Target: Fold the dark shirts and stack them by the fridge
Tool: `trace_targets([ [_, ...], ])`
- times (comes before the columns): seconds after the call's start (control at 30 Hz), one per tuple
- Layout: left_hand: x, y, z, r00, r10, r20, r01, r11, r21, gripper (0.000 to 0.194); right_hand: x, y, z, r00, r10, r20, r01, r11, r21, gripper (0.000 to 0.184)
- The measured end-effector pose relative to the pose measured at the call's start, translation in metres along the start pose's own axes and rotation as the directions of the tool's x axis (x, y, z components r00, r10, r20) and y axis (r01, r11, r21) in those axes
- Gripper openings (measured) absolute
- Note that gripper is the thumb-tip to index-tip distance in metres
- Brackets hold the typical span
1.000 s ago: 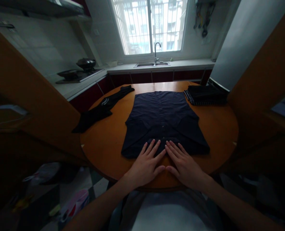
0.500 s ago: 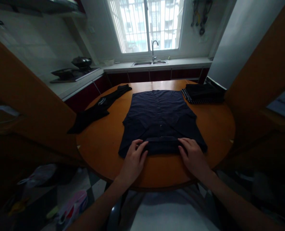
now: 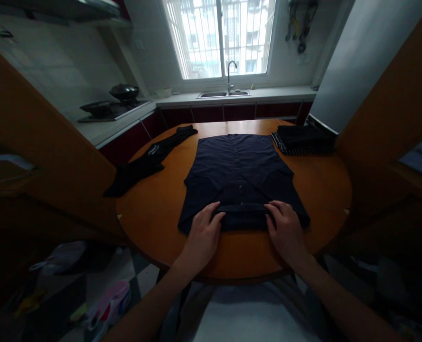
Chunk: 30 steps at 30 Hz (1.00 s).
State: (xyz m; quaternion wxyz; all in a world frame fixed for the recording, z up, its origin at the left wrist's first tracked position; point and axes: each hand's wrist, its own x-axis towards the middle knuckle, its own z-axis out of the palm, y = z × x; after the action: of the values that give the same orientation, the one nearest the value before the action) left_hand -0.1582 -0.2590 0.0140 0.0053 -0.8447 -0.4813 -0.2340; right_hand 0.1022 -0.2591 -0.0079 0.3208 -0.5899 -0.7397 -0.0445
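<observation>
A dark navy button-up shirt [image 3: 239, 166] lies spread with its sleeves out of sight, the collar [image 3: 242, 208] toward me and a few small buttons along its middle. At the collar's left end, my left hand [image 3: 205, 232] pinches the fabric between curled fingers and thumb. My right hand [image 3: 285, 230] grips the collar's right end the same way, thumb on the near side. Both hands rest low over the shirt's near edge; the fingertips are partly lost against the dark cloth.
The shirt lies on a round wooden table [image 3: 154, 209]. A dark garment [image 3: 150, 159] stretches along the table's left side, and a stack of folded dark clothes [image 3: 303, 139] sits at the back right. Beyond are a sink [image 3: 223, 94] and a stove with pans [image 3: 104, 109].
Both hands have shifted slightly at the collar, fingers a little further over it. The collar band is pulled slightly toward me, and a button near it now shows. The view has moved a little.
</observation>
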Motion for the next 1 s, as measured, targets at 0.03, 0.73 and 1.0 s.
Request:
trace_targets([
  [0.03,0.004,0.005,0.001,0.997,0.058,0.043,-0.059,0.998,0.022,0.041,0.001,-0.004,0.001,0.997,-0.073,0.02,0.072,0.997,0.025,0.036],
  [0.73,0.011,-0.047,-0.027,0.82,0.331,0.467,-0.437,0.889,0.138,0.081,0.012,0.038,-0.023,0.832,-0.464,0.303,0.525,0.836,-0.158,0.059],
  [1.0,-0.006,-0.077,-0.041,0.854,0.331,0.402,-0.391,0.917,0.077,0.077,0.005,0.096,-0.042,0.833,-0.51,0.216,0.537,0.839,-0.091,0.076],
])
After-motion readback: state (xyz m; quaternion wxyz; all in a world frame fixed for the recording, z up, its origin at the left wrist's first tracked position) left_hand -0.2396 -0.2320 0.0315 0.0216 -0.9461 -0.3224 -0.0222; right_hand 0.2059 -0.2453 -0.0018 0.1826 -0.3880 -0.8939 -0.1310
